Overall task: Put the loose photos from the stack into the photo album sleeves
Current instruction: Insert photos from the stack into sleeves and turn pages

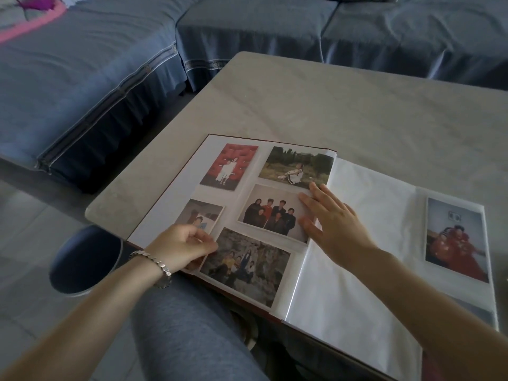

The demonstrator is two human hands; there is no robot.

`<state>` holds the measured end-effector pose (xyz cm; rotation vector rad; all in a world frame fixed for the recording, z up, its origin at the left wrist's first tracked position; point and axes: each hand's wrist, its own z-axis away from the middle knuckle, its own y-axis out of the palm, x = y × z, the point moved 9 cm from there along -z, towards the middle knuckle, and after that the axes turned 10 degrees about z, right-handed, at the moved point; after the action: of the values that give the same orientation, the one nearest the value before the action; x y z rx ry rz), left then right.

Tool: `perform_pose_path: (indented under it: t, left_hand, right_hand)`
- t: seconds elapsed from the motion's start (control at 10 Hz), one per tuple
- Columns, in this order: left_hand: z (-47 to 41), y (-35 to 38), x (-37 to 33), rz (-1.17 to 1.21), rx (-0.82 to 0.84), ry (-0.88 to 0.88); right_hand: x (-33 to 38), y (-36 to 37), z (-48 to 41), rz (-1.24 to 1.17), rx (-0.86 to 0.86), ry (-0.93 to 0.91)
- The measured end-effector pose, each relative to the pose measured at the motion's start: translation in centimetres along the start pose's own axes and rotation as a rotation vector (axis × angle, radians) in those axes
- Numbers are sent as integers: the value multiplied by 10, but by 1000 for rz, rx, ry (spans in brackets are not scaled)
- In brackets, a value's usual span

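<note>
Album [357,270] lies open on table [302,105]. Five photos are seen on its left page, one on the right page, which is otherwise mostly bare. Right hand [335,221] is laid flat, fingers spread, on the group photo [272,213]. Left hand [184,246] is curled, pinching the small photo [204,213] at its lower corner. No loose stack is in view.
</note>
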<state>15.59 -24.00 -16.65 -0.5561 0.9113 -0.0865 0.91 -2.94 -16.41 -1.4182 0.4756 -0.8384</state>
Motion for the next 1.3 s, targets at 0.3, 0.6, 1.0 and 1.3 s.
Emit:
perform_pose_path:
  t: [0.3,0.6,1.0,1.3]
  left_hand:
    - [6,-2,0,-6,-182,58]
    - [10,-3,-1,-62,-232,98]
    - [18,-1,-6,-155,-276,183]
    - [34,-1,-6,-239,-404,397]
  right_hand:
    - [-1,2,-1,4,-13,-7]
    - [-2,3,-1,-6,-31,-8]
    - [0,2,0,2,-15,-6]
    - [1,1,1,1,0,-5]
